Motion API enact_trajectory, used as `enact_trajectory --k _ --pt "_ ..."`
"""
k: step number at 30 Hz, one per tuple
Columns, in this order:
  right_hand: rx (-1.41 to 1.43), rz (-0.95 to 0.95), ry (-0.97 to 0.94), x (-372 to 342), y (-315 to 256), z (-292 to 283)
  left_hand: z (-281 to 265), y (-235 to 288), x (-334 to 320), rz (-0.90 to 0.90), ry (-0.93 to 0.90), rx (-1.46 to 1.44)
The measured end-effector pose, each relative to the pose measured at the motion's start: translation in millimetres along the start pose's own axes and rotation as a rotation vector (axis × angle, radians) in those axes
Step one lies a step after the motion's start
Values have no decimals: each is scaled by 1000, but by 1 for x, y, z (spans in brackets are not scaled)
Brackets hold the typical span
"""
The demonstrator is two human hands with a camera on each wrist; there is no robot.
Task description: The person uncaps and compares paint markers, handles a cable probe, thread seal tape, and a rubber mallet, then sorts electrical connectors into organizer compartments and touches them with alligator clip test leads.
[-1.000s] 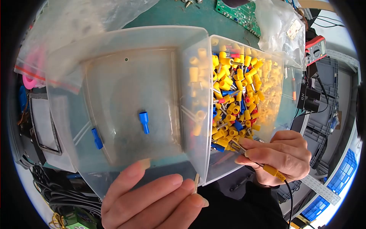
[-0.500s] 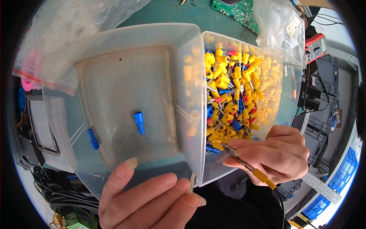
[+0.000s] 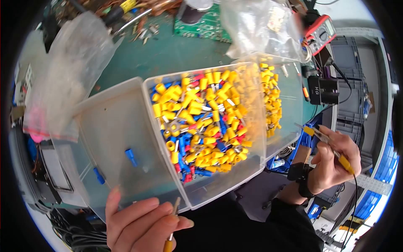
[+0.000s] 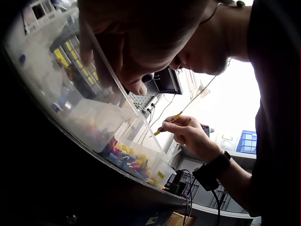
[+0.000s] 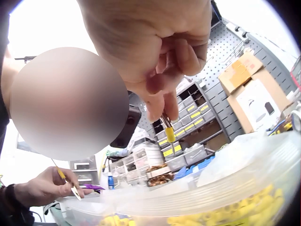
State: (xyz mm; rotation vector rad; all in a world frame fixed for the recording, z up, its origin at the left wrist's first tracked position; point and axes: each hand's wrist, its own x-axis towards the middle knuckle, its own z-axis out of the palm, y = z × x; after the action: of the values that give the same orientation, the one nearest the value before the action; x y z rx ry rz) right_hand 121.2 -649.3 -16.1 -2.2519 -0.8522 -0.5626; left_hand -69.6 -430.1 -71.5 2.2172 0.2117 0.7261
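My right hand (image 3: 336,164) pinches a crocodile clip (image 3: 326,139) with a yellow boot and a black lead, raised right of the bins. In the clip's tip is a yellow wire ferrule (image 3: 309,131), its metal pin pointing outward. My left hand (image 3: 142,222) pinches a second crocodile clip (image 3: 176,206) with a yellow boot (image 3: 168,245), at the front edge of the left clear bin (image 3: 121,98). Two blue ferrules, one nearer (image 3: 131,157) the middle and one (image 3: 99,176) farther left, lie in that bin. Beside it, a clear bin (image 3: 235,185) is heaped with yellow, blue and red ferrules.
Another clear bin (image 3: 287,122) with yellow ferrules adjoins on the right. Behind lie plastic bags (image 3: 252,31), a green circuit board (image 3: 201,28) and a red multimeter (image 3: 321,32). A black device (image 3: 323,90) stands at the right.
My right hand has lifted from the heaped bin's near corner, up and to the right, with a yellow ferrule in the clip. The left hand's clip now shows its yellow boot. The head view has shifted.
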Motion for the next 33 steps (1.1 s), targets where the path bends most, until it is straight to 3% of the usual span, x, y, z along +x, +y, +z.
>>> enact_trajectory --k 4,7,8,9,12,14,15,17,18,19,21,27,33 --pt "-86 -94 66 0 20 -2 -3 3 2 -13 -51 6" --pt "63 -172 10 1 28 1 -4 4 2 -24 -79 32" --pt "45 22 23 -4 16 -3 -4 4 3 -22 -91 48" --pt "39 80 1 -5 15 -9 -3 5 3 -20 -99 57" --pt "184 71 38 -10 25 -5 -2 8 3 -48 -75 85" --pt "291 56 -122 -13 26 -4 0 8 6 -29 -55 55" --pt "305 207 -110 -17 15 -1 3 8 5 -30 -62 78" --pt "218 102 -308 -19 15 -7 6 10 4 -43 26 68" --pt "145 -99 -492 -1 14 -10 5 8 7 3 5 75" --pt "231 -128 -462 -1 15 -4 6 12 4 1 -2 87" --pt "325 -126 -500 -3 18 0 13 22 -3 -255 56 215" --pt "291 -177 -551 -2 5 7 2 20 1 -176 -94 251" --pt "276 -315 -512 -4 -11 8 -7 17 -8 -109 -25 141"
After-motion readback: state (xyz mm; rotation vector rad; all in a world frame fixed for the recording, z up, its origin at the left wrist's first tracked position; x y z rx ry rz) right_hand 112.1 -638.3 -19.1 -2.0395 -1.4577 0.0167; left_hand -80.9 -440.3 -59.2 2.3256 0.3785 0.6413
